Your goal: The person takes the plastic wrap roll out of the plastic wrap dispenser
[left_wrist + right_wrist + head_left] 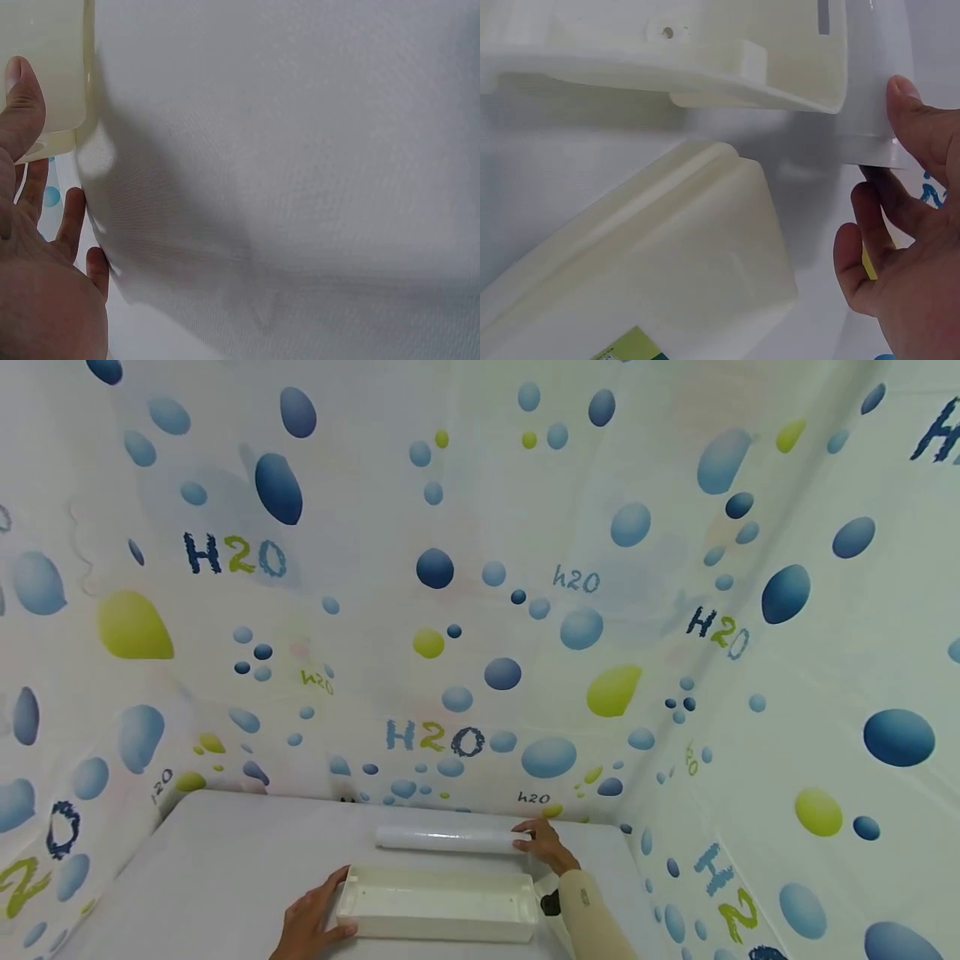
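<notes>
A long cream plastic box, its open side up, lies on the table in the head view. My left hand grips its left end; in the left wrist view the thumb presses on the box's face. Behind the box lies a glossy white roll, looking like plastic film. My right hand holds the roll's right end, thumb on its side and fingers at the end edge. In the right wrist view a cream plastic cover with a green label lies slanted near the box's right end.
The white-covered table meets a printed curtain with blue and green drops at the back and sides. A small black object shows beside the right sleeve.
</notes>
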The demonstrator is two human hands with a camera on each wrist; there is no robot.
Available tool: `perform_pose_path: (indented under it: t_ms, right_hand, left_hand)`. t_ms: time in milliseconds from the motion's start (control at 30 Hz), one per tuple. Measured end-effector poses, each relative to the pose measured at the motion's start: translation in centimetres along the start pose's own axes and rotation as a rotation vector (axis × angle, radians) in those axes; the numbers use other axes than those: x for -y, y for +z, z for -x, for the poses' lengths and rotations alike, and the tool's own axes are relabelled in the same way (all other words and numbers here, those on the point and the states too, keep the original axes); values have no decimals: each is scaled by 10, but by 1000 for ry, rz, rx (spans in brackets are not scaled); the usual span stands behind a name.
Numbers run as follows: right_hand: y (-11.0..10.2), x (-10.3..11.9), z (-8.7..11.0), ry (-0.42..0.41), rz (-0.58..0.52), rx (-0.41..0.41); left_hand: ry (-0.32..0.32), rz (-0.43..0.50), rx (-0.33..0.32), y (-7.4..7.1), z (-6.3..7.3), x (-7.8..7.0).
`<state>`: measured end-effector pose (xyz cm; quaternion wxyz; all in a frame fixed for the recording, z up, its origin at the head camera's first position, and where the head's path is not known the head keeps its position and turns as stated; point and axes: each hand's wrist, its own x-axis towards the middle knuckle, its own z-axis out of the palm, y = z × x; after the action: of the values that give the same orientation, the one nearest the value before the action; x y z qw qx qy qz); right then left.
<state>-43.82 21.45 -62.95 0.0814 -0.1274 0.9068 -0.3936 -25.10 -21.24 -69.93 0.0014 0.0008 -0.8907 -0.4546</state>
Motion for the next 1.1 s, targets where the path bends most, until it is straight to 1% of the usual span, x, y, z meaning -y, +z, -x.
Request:
perform_pose_path:
  t_ms: [100, 133, 200, 333, 467, 533, 600, 733, 833, 1100]
  right_hand:
    - [1, -1, 2, 33, 15, 9]
    - [2, -3, 2, 54, 4, 12]
    - [5, -11, 1, 69, -4, 11]
    - [11, -26, -3, 66, -14, 1]
    - [14, -34, -4, 41, -9, -3]
    - [14, -36, -4, 44, -8, 1]
    - [14, -35, -4, 37, 16, 11]
    - [14, -30, -6, 17, 73, 25]
    - [15, -30, -10, 23, 97, 32]
    - [17, -28, -12, 49, 85, 23]
  left_hand:
    - [7, 15, 12, 2, 0, 2]
    - [9, 19, 10, 3, 0, 3]
    - [21, 19, -1, 4, -1, 4]
    - [31, 13, -24, 8, -1, 6]
    - [9, 0, -13, 10, -3, 7]
    - [-1, -22, -6, 10, -4, 8]
    - [-12, -33, 1, 8, -4, 7]
    - [-17, -24, 14, 4, -4, 6]
    - [-15, -23, 18, 3, -5, 6]
    - [-15, -37, 12, 2, -5, 4]
